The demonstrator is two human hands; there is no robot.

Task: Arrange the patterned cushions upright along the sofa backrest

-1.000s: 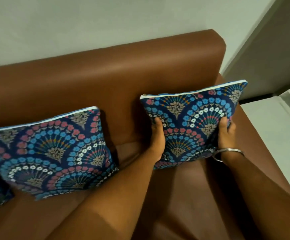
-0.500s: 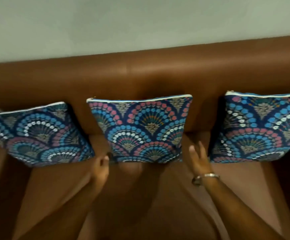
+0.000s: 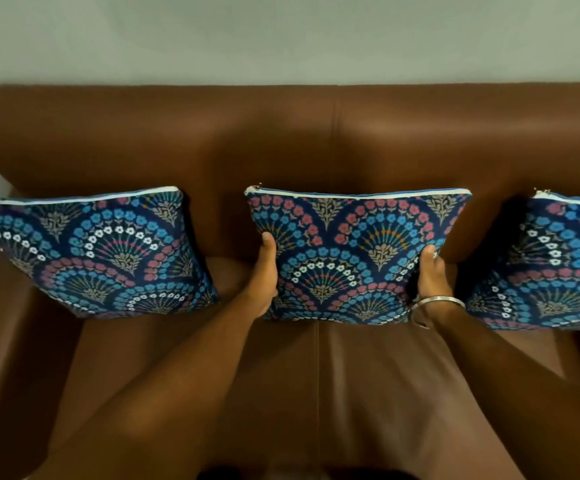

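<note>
Three blue cushions with a pink, white and blue fan pattern stand upright against the brown sofa backrest (image 3: 316, 140). The middle cushion (image 3: 350, 258) is held at both sides: my left hand (image 3: 264, 271) grips its left edge, thumb on the front, and my right hand (image 3: 432, 275), with a metal bangle at the wrist, grips its right edge. The left cushion (image 3: 87, 254) leans slightly and stands free. The right cushion (image 3: 555, 265) is cut off by the frame edge.
The brown leather seat (image 3: 316, 375) stretches in front of the cushions with a seam down its middle. A sofa armrest (image 3: 8, 341) rises at the left. A pale wall (image 3: 281, 36) stands behind the backrest.
My hands let go of the right cushion, moved left and took hold of the middle cushion by both sides. The view swung left along the sofa.
</note>
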